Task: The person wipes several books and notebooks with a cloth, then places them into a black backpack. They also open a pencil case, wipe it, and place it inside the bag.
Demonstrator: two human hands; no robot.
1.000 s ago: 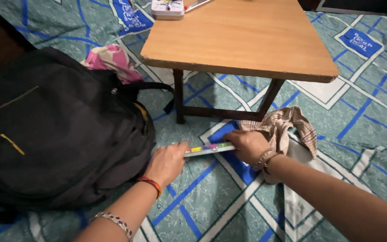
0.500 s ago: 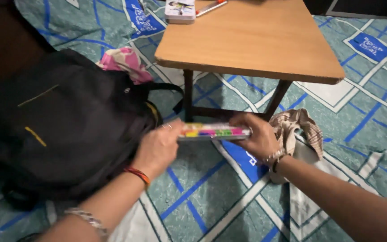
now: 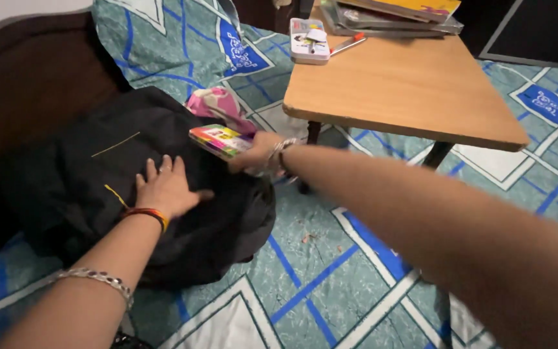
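While the left hand (image 3: 168,187) lies flat on the black backpack (image 3: 98,187), the right hand's grip (image 3: 256,154) clasps a colourful flat box (image 3: 219,140) just above it, calling, likely, for an opening to be found.

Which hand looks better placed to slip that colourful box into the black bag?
Probably the right hand: it holds the colourful box above the black backpack. The left hand lies flat on the backpack.
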